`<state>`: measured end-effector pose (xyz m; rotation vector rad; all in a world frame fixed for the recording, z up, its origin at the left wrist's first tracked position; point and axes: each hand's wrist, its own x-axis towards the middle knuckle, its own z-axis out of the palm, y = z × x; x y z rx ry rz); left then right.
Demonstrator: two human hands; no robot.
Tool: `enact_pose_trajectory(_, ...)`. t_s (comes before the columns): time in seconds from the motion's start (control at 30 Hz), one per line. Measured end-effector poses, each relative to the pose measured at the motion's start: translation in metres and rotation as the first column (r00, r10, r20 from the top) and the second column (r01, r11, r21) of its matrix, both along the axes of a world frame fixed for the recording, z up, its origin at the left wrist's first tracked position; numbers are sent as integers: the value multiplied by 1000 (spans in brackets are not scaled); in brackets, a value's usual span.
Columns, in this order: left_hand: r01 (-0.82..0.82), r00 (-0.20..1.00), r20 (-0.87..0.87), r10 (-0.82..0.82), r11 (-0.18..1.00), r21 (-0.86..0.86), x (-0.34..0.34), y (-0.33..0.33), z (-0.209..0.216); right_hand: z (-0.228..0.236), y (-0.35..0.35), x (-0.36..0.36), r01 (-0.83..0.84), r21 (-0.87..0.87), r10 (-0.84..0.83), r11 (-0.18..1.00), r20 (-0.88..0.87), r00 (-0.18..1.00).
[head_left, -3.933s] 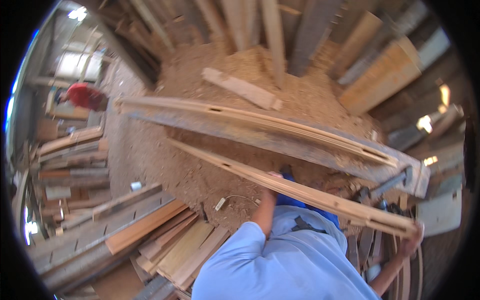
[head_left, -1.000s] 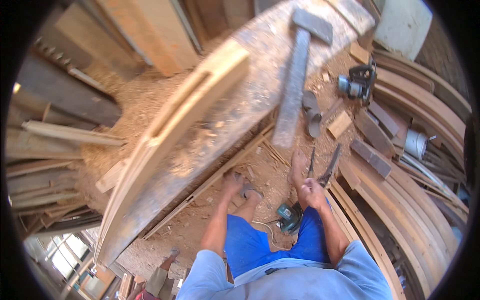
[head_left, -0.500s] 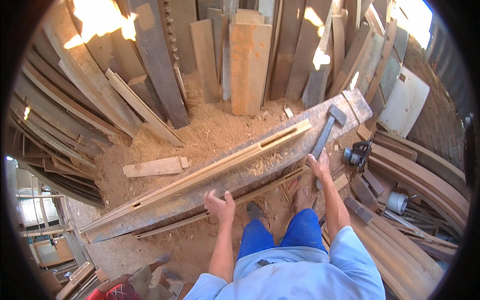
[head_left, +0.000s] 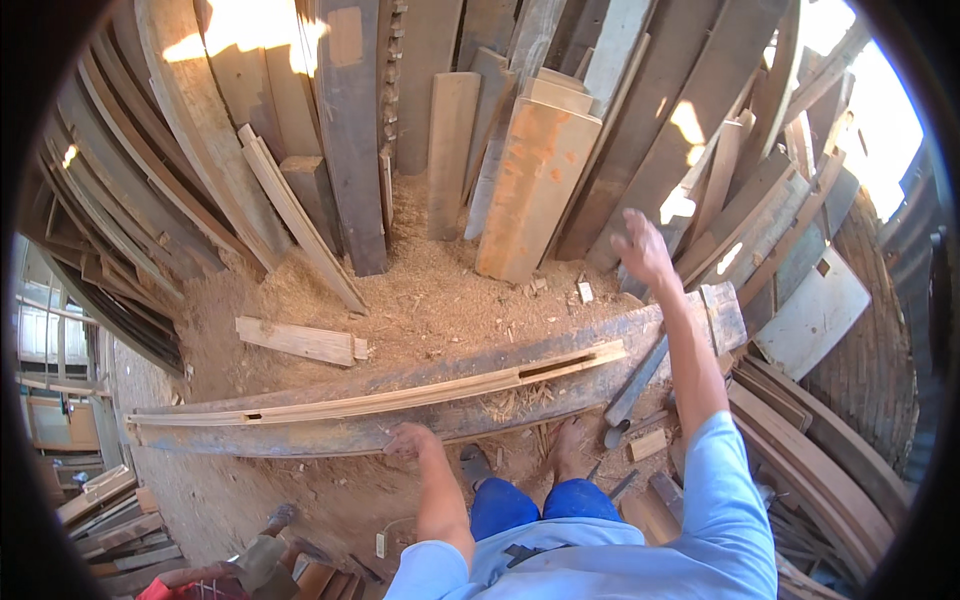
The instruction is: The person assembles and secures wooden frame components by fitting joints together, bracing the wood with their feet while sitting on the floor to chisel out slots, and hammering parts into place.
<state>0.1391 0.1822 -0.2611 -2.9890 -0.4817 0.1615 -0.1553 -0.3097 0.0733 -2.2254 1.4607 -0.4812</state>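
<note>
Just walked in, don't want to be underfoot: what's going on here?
A person is at a bench, where a grooved timber lies lengthwise. The left hand is by the bench's near edge, apparently empty; the right hand is raised, open and empty. A tool lies across the bench, partly behind the right arm.
</note>
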Motion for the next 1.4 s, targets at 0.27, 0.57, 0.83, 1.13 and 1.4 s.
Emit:
enact_pose_trajectory(0.27,133,942,279,-189,969,206,-2,49,-44,-11,-196,83,-10,-90,3,996,-78,997)
enact_pose_trajectory(0.57,-349,936,-64,347,937,-24,-11,-8,30,-40,-277,115,42,28,-39,999,-100,994)
enact_pose_trajectory(0.83,206,954,-295,-48,821,533,-21,-3,27,-29,-259,116,-14,5,15,1000,-67,998)
enact_pose_trajectory(1.13,-220,969,127,212,974,52,-7,-4,24,18,-112,132,-295,178,261,939,193,946)
enact_pose_trajectory(1.4,-420,831,265,489,864,-278,-8,-67,67,48,-15,118,-215,199,256,956,-211,944)
